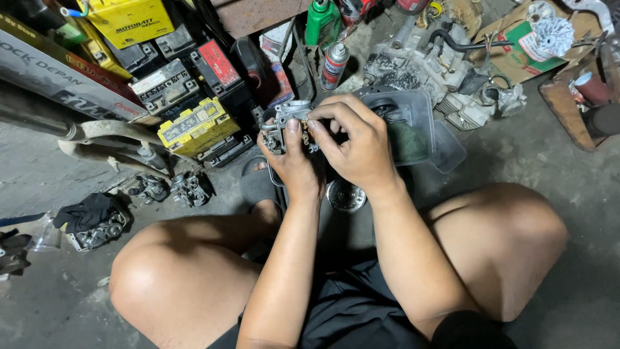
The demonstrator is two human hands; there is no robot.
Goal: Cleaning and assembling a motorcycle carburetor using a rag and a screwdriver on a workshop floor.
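Small grey metal carburetor point(284, 126), upright; above the concrete floor

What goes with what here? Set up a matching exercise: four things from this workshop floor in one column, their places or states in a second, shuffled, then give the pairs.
1. small grey metal carburettor
2. red-and-white spray can
3. green plastic bottle
4. black cloth glove

A. on metal parts, far left on the floor
B. held in both hands
C. at the top edge, upright
D. standing just below the bottle

Pairs: 1-B, 2-D, 3-C, 4-A
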